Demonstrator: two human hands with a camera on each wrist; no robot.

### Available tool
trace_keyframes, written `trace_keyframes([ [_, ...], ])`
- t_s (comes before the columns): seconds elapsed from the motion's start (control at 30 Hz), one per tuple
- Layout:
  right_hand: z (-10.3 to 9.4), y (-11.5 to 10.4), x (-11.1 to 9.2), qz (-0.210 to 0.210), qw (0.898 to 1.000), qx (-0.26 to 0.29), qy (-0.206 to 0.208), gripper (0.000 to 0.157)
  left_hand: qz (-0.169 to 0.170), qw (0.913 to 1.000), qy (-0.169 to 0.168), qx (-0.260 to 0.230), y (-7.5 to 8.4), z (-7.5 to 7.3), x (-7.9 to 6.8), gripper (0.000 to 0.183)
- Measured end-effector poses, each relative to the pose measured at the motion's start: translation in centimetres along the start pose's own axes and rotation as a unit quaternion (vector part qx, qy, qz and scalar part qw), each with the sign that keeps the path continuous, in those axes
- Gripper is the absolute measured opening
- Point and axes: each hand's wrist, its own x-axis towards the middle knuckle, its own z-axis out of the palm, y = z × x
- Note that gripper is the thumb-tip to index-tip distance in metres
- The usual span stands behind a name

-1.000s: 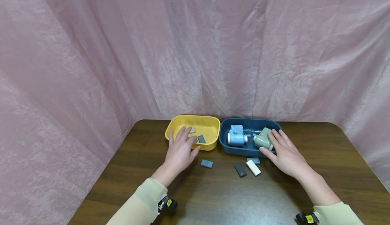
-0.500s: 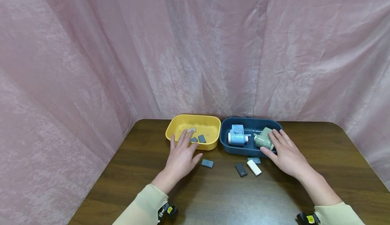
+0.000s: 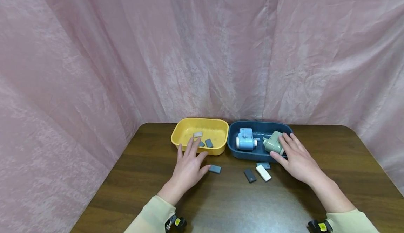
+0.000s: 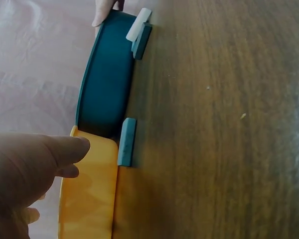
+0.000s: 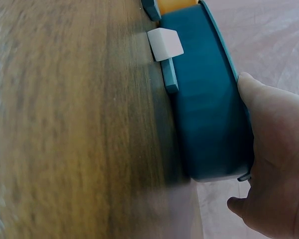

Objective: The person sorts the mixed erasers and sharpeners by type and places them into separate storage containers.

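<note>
My left hand [image 3: 188, 168] is spread over the front side of a yellow basin [image 3: 205, 121], holding nothing. Inside that basin lie a pale grey block [image 3: 197, 134] and two blue-grey blocks, one of them [image 3: 209, 143] by the front wall. Just right of my left thumb is another blue-grey block [image 3: 215, 169] on the table. My right hand [image 3: 298, 163], fingers extended, rests at the right end of a dark blue basin [image 3: 258, 124]. Its thumb and fingers lie beside a green plastic object with a nozzle [image 3: 273, 142]; whether they touch it cannot be told. A similar light blue object [image 3: 245, 140] lies to its left.
In front of the blue basin lie a white block [image 3: 263, 173], a dark block [image 3: 249, 175] and a blue-grey block [image 3: 264, 165]. The basins stand side by side near the wooden table's [image 3: 233, 205] back edge. A pink curtain [image 3: 214, 50] hangs behind.
My left hand has drawn back slightly toward me, uncovering more of the blocks in the yellow basin. The right hand has hardly moved.
</note>
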Motion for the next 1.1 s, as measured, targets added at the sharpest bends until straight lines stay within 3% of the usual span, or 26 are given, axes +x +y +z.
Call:
trace_keyframes([
  [0.53,0.0,0.1,0.0,0.004,1.0,0.006,-0.008,0.093,-0.011,0.9999,0.008,0.006,0.1,1.5,-1.0,0.042],
  [1.1,-0.1,-0.2,-0.1,0.004,1.0,0.005,-0.003,0.093,-0.014,0.9993,-0.018,0.031,0.0,2.4,-1.5,0.045],
])
